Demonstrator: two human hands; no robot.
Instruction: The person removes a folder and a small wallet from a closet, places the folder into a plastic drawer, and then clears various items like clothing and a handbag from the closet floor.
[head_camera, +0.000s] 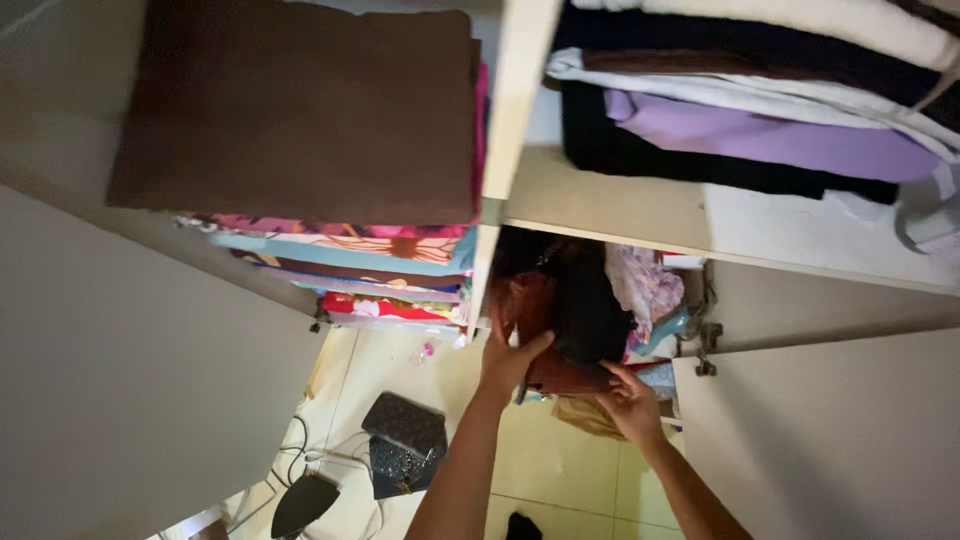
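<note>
- i look down into an open wardrobe (520, 90) and see both of my hands low in the middle.
- my left hand (508, 352) is spread out, fingers up, pressed flat on the side of a dark red bundle (560, 372) of cloth.
- my right hand (632, 398) is under the same bundle, fingers half curled around its bottom edge.
- the bundle sits at the front of the lower shelf, partly out past the edge, with a black cloth (585, 310) on top of it.
- just to the right of that is a pale flowered cloth (645, 285), and a tan cloth (585, 415) hangs down below my right hand.
- on the left side is a tall stack; a brown cloth (300, 110) lies on top and bright folded pieces (370, 265) show under it.
- on the upper right shelf is a purple cloth (760, 135) between black and white folded things.
- far down on the tiled floor (560, 460) i see a dark iron (305, 503) with a cord, and a dark sparkly bag (405, 445) near it.
- the wardrobe doors (130, 380) stand open on both sides.
</note>
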